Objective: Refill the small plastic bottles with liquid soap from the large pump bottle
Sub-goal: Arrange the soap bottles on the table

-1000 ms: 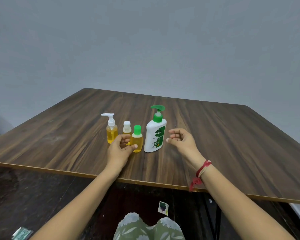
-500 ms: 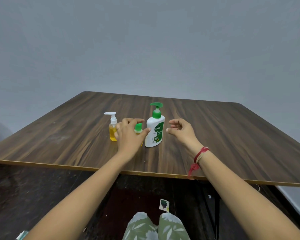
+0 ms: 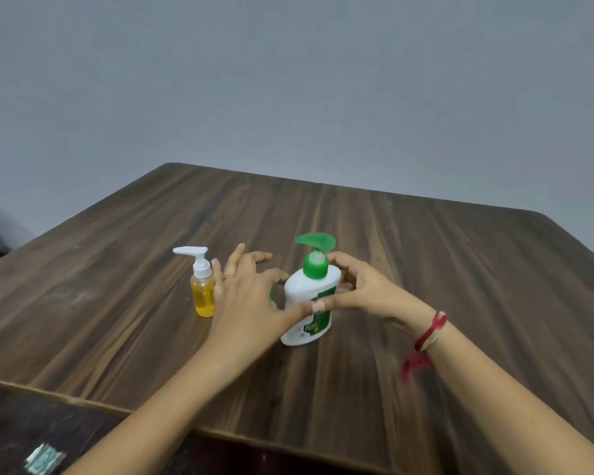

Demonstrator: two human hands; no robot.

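The large white pump bottle (image 3: 307, 289) with a green pump head stands near the table's middle, tilted slightly. My right hand (image 3: 364, 291) is wrapped around its right side, thumb across the front label. My left hand (image 3: 246, 296) sits just left of it with fingers spread, its thumb reaching onto the bottle's front. A small pump bottle (image 3: 203, 296) of yellow liquid stands upright to the left of my left hand. Only a green sliver of a small bottle's cap (image 3: 271, 293) shows between my left hand and the large bottle; the other small bottles are hidden behind that hand.
The dark wooden table (image 3: 426, 269) stretches away to a grey wall; its near edge runs below my forearms. A red thread band (image 3: 429, 332) circles my right wrist. A small printed packet (image 3: 43, 459) lies on the dark floor at the lower left.
My right hand moved left and closed around the large pump bottle. My left hand shifted right with fingers spreading, thumb now on the bottle. The camera has come closer.
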